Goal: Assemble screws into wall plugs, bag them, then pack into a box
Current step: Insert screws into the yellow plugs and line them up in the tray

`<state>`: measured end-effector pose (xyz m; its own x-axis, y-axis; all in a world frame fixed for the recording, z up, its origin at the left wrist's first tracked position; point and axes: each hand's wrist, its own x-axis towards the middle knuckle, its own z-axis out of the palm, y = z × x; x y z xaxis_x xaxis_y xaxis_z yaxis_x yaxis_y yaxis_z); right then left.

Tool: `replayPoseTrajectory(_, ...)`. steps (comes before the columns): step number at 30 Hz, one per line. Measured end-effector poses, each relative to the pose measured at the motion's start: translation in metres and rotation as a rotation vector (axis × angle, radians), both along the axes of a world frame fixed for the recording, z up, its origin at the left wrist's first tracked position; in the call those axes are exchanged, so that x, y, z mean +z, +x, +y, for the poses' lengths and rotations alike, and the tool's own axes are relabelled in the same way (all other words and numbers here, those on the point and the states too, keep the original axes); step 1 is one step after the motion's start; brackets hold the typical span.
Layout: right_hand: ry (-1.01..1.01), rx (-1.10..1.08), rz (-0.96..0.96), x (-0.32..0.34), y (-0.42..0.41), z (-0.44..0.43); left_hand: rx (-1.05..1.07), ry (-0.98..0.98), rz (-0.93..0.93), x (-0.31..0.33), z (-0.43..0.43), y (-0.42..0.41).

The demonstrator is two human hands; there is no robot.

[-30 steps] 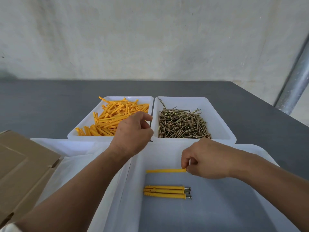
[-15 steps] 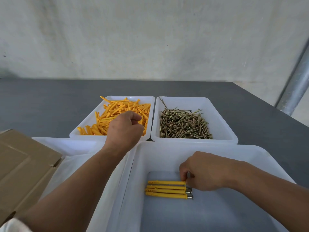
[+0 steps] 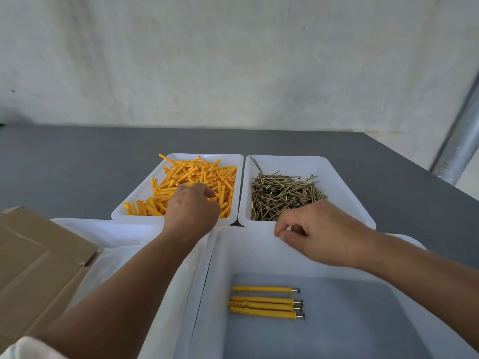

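My left hand [image 3: 193, 209] reaches into the white tray [image 3: 134, 211] of loose yellow wall plugs [image 3: 202, 174]. Its curled fingertips dip among the plugs and hide any grip. My right hand [image 3: 321, 234] hovers over the near rim of the white tray [image 3: 347, 193] of brass screws [image 3: 282, 193]. Its fingers are loosely curled, thumb close to forefinger, with nothing between them. Several assembled plugs with screw heads showing [image 3: 267, 301] lie side by side in the large white tub [image 3: 259, 255] below my right forearm.
An open cardboard box [image 3: 39, 260] sits at the near left. Between it and the tub lies another white tray [image 3: 119, 234] with clear plastic in it. The grey table [image 3: 77, 164] extends back to a wall; a metal pipe [image 3: 461, 136] stands at the right.
My right hand set an assembled plug down beside the others, let go and rose toward the screw tray. My left hand moved deeper into the plug tray.
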<state>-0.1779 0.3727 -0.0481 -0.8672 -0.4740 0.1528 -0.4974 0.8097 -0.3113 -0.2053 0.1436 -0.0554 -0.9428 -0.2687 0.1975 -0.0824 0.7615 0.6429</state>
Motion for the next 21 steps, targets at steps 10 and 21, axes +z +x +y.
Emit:
replayPoseTrajectory(10, 0.053, -0.428, 0.088, -0.01, -0.129, 0.007, -0.112, -0.171, -0.127, 0.005, 0.02, -0.035)
replayPoseTrajectory(21, 0.209, -0.508, -0.106, -0.045, -0.226, -0.017, -0.312, -0.34, -0.276, -0.027, 0.042, -0.043)
